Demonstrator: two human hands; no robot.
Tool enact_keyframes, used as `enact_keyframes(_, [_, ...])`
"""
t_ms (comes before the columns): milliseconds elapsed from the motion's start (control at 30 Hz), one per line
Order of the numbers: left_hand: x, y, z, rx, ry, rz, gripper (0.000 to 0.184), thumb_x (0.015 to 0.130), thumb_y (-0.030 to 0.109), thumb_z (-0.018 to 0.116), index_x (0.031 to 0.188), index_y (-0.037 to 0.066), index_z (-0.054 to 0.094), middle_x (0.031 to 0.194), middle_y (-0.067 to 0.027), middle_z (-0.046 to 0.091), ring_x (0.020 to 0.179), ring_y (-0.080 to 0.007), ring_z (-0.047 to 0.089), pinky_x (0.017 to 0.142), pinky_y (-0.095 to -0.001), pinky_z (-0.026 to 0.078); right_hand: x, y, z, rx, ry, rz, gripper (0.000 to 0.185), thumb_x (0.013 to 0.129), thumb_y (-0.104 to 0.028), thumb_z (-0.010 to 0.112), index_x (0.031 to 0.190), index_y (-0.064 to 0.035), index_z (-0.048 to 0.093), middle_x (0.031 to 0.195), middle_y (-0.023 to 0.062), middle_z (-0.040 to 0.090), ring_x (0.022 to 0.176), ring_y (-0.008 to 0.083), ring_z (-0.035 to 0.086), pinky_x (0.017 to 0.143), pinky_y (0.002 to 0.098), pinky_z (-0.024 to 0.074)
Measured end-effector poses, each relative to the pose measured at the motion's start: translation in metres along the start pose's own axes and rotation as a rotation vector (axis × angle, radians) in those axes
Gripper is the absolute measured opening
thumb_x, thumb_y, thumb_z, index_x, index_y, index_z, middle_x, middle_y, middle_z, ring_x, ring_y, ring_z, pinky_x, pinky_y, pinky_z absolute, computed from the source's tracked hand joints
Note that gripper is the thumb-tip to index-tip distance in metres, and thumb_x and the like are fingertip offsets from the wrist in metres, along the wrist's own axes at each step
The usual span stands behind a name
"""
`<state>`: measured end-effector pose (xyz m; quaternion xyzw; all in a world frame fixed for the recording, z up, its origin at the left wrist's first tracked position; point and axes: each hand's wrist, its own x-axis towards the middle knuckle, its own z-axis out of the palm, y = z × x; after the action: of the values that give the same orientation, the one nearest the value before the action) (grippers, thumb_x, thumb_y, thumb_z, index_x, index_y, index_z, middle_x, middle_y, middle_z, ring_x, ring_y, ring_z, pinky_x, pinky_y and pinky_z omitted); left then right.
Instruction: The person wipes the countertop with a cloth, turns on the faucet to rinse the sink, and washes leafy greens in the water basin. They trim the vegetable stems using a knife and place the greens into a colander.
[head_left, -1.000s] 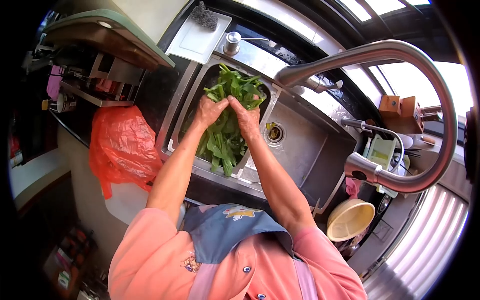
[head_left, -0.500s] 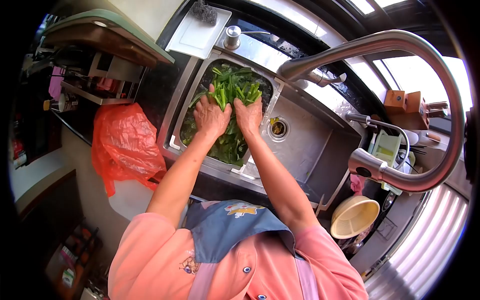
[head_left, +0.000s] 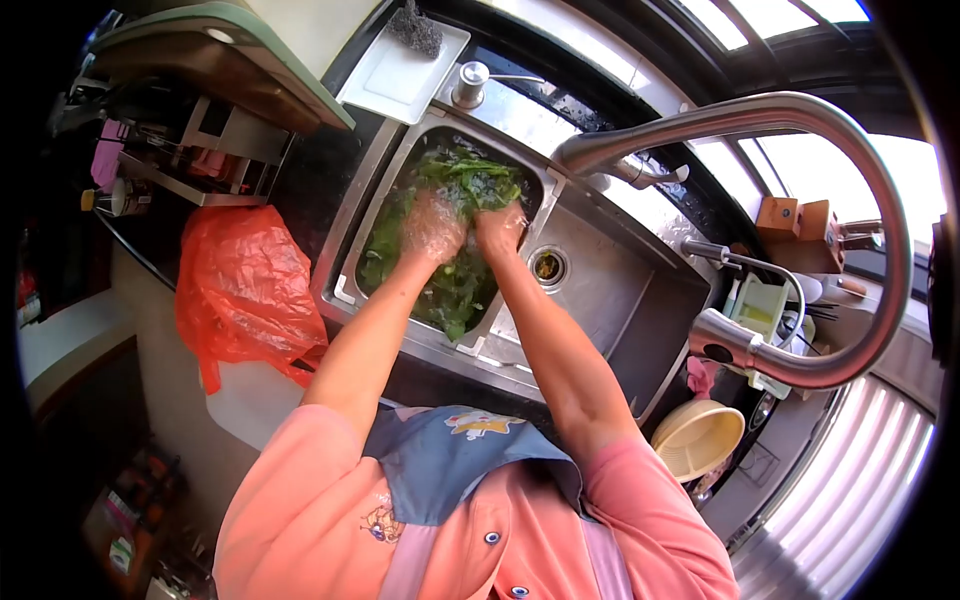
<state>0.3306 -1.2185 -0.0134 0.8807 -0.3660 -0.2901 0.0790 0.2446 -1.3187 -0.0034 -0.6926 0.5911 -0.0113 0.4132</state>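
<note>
Both hands, left hand and right hand, blur underwater among greens; grip unclear.

Leafy greens in basin at left of sink, bag farther left, colander right, faucet behind

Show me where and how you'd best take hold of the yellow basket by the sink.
I'd use the right hand, coming from the person's side, and pinch the near rim of the yellow basket, thumb inside and fingers outside. Its wide mouth shows that edge plainly, while the pink cloth lies close to the far side.
</note>
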Motion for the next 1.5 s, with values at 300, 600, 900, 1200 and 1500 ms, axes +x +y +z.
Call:
enact_keyframes(300, [-0.119,0.025,-0.059,-0.817,0.493,0.274,0.066,0.105,0.04,0.051,0.151,-0.005,0.036,0.147,-0.0285,0.047,0.135,-0.0407,0.048,0.11,-0.0432,0.04,-0.1,-0.033,-0.084,0.925,-0.131,-0.326,0.039,0.086,-0.002,0.076,0.122,0.0,0.061,0.103,0.0033,0.071,0.09,0.0096,0.065,0.08,0.0256,0.0531])
enact_keyframes(600, [-0.137,0.037,-0.088,-1.711,-0.184,0.184,0.054,0.102,0.048,0.059,0.135,0.006,0.058,0.122,-0.0038,0.064,0.108,-0.0129,0.06,0.094,-0.0288,0.05,-0.142,-0.056,-0.117,0.755,-0.55,-0.184,0.062,0.099,-0.034,0.068,0.145,-0.0009,0.042,0.124,0.0065,0.063,0.107,0.0148,0.059,0.094,0.0301,0.0482])
enact_keyframes(900, [-0.171,0.016,-0.047,-1.895,-0.282,0.056,0.044,0.099,0.031,0.068,0.135,0.008,0.057,0.125,-0.0038,0.065,0.113,-0.0159,0.063,0.095,-0.0333,0.054,-0.174,-0.003,-0.114,0.765,-0.613,-0.354,0.078,0.098,-0.016,0.069,0.159,0.0009,0.023,0.147,0.0114,0.051,0.131,0.0165,0.05,0.109,0.0313,0.0418])
enact_keyframes(1200, [-0.191,0.021,-0.056,-2.035,-0.514,0.366,0.06,0.092,0.04,0.075,0.139,0.008,0.054,0.131,-0.0052,0.062,0.12,-0.0187,0.061,0.105,-0.0366,0.049,-0.208,-0.02,-0.127,0.392,-0.145,-0.516,0.062,0.088,-0.022,0.081,0.14,0.0016,0.057,0.129,0.0145,0.067,0.112,0.0202,0.065,0.095,0.0329,0.0531])
enact_keyframes(1500, [-0.193,0.013,-0.071,-2.181,-0.639,0.236,0.045,0.1,0.035,0.063,0.135,0.008,0.058,0.121,-0.008,0.069,0.103,-0.0201,0.07,0.089,-0.0369,0.06,-0.209,-0.015,-0.135,0.86,-0.5,-0.399,0.047,0.096,-0.013,0.073,0.138,0.0009,0.058,0.119,0.0083,0.07,0.102,0.0113,0.065,0.089,0.0256,0.0528])
